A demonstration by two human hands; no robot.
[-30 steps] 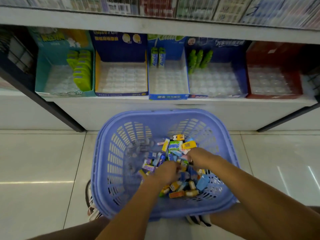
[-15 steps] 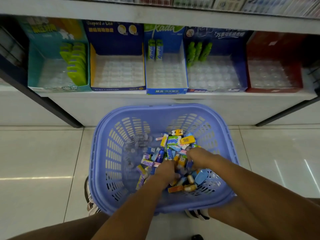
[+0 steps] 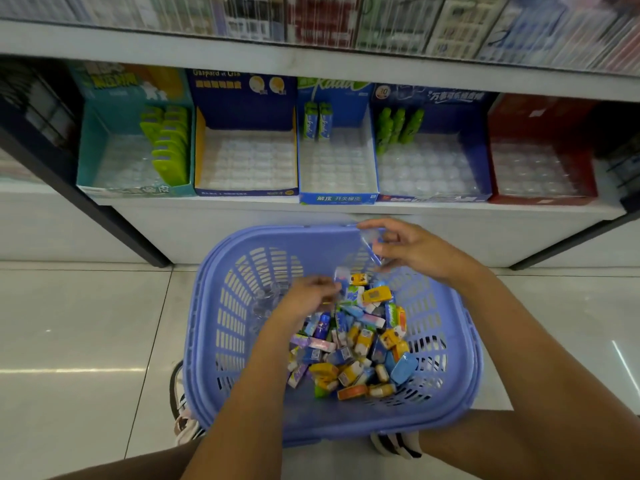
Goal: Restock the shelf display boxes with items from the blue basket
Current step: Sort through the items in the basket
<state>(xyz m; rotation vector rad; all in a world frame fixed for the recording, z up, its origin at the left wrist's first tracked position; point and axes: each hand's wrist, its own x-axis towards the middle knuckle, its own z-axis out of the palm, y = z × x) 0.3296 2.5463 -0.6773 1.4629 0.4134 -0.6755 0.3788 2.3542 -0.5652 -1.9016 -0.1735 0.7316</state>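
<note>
Barely begun, it seems: boxes (image 3: 242,98) beyond the hands nearly bare, basket (image 3: 239,299) beneath full; right hand (image 3: 419,251) pinches a clear packet (image 3: 369,244), left hand (image 3: 304,299) grip unclear.

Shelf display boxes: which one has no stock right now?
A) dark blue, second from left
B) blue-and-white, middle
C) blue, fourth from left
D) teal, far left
A: the dark blue box shows only its bare white tray; the teal box holds green packs, the middle box two sticks, the fourth box three green bottles.
</note>
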